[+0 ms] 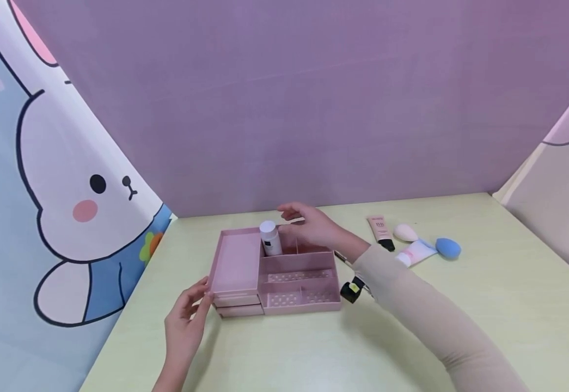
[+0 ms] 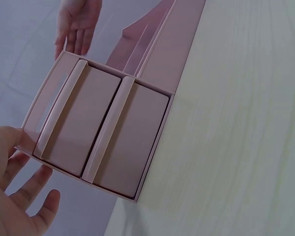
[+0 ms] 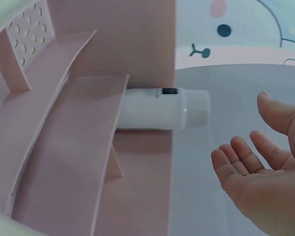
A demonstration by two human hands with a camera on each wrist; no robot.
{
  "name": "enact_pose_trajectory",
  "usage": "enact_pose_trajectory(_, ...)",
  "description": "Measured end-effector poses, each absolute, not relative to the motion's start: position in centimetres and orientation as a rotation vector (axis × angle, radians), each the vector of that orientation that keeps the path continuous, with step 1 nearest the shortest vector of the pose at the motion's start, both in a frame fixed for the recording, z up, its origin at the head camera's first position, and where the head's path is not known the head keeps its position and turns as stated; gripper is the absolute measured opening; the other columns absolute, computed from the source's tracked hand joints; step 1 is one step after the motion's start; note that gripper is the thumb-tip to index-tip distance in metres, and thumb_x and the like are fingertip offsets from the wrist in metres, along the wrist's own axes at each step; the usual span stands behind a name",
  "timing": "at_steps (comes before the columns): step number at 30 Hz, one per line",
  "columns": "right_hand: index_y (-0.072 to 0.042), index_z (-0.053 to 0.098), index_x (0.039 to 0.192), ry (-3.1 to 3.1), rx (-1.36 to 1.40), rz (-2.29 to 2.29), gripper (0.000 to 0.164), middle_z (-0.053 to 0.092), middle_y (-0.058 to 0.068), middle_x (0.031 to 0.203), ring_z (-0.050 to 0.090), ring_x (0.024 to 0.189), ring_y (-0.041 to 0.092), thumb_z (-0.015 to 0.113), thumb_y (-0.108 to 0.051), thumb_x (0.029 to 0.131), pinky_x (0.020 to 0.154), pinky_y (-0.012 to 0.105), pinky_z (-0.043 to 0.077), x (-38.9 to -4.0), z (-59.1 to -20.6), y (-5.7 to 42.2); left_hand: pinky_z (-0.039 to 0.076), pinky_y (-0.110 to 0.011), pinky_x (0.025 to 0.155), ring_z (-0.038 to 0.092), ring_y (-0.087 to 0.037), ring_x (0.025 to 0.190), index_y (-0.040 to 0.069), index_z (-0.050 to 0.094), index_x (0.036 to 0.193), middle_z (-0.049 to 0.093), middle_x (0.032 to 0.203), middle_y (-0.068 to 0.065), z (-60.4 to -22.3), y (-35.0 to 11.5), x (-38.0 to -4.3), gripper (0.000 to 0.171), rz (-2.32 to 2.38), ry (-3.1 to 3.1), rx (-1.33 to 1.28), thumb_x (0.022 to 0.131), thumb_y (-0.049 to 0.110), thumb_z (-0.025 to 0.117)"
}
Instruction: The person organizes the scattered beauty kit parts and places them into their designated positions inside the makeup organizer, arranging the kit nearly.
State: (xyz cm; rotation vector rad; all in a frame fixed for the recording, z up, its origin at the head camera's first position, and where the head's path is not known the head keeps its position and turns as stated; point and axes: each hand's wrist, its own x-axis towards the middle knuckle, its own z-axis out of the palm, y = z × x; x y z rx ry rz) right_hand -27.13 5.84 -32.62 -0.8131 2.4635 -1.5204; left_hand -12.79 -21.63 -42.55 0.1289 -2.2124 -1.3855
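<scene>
A pink desktop organizer [image 1: 235, 261] sits on the table, with two drawers [image 2: 78, 118] in its left part and divided compartments on the right. In the back compartment stands a white bottle [image 1: 271, 239] with a white cap, its top rising above the divider [image 3: 64, 147]. My left hand [image 1: 186, 318] touches the organizer's front left corner, with the lower fingers spread loosely beside it in the left wrist view. My right hand [image 1: 311, 226] is over the back compartments, just right of the bottle. The right wrist view shows that palm [image 3: 265, 187] apart from the cap, holding nothing.
Right of the organizer lie a BB cream tube [image 1: 379, 231], a white sponge [image 1: 405, 233], a pale tube [image 1: 417, 252] and a blue sponge [image 1: 448, 248]. A black-capped item [image 1: 352, 290] lies under the right forearm. Purple cloth [image 1: 313, 109] hangs behind the table [image 1: 294, 354].
</scene>
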Motion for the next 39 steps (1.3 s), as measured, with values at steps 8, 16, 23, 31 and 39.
enact_pose_trajectory(8,0.004,0.047,0.141,2.403,-0.923,-1.557,0.05,0.056,0.019,0.13,0.052,0.124,0.033,0.065,-0.007,0.096,0.106,0.043,0.042,-25.8,-31.6,7.4,0.046,-0.012,0.075,0.058,0.01,0.098,0.003,0.067,0.112,0.066,0.128,-0.006,-42.6,-21.7,-12.8,0.016,-1.376,-2.217,0.138,0.097,0.01,0.066)
enact_pose_trajectory(16,0.006,0.048,0.14,2.392,-0.995,-1.525,0.05,0.059,0.019,0.124,0.051,0.122,0.042,0.066,-0.004,0.095,0.105,0.047,0.042,-25.2,-31.5,9.5,0.045,-0.012,0.076,0.059,0.008,0.099,0.003,0.067,0.114,0.065,0.13,-0.009,-42.7,-21.7,-12.8,0.018,-1.376,-2.224,0.137,0.098,0.011,0.065)
enact_pose_trajectory(23,0.003,0.049,0.14,2.434,-0.984,-1.471,0.049,0.061,0.015,0.122,0.054,0.119,0.04,0.067,-0.007,0.095,0.102,0.049,0.044,-24.4,-31.5,11.6,0.046,-0.012,0.075,0.058,0.011,0.099,0.004,0.067,0.112,0.066,0.129,-0.004,-42.8,-21.8,-13.0,0.016,-1.382,-2.24,0.167,0.098,0.011,0.065)
enact_pose_trajectory(31,-0.001,0.05,0.14,2.494,-0.958,-1.408,0.05,0.059,0.013,0.129,0.054,0.119,0.035,0.069,-0.009,0.094,0.095,0.045,0.049,-23.1,-31.3,14.1,0.046,-0.013,0.075,0.059,0.008,0.099,0.003,0.067,0.113,0.066,0.129,-0.006,-42.7,-21.7,-13.0,0.017,-1.407,-2.221,0.145,0.098,0.011,0.065)
enact_pose_trajectory(39,0.0,0.052,0.138,2.506,-0.965,-1.406,0.047,0.061,0.012,0.12,0.055,0.117,0.033,0.068,-0.005,0.094,0.097,0.049,0.047,-22.3,-31.9,16.3,0.046,-0.013,0.076,0.06,0.005,0.1,0.004,0.067,0.114,0.066,0.13,-0.005,-42.5,-21.7,-12.9,0.019,-1.429,-2.215,0.145,0.098,0.013,0.065)
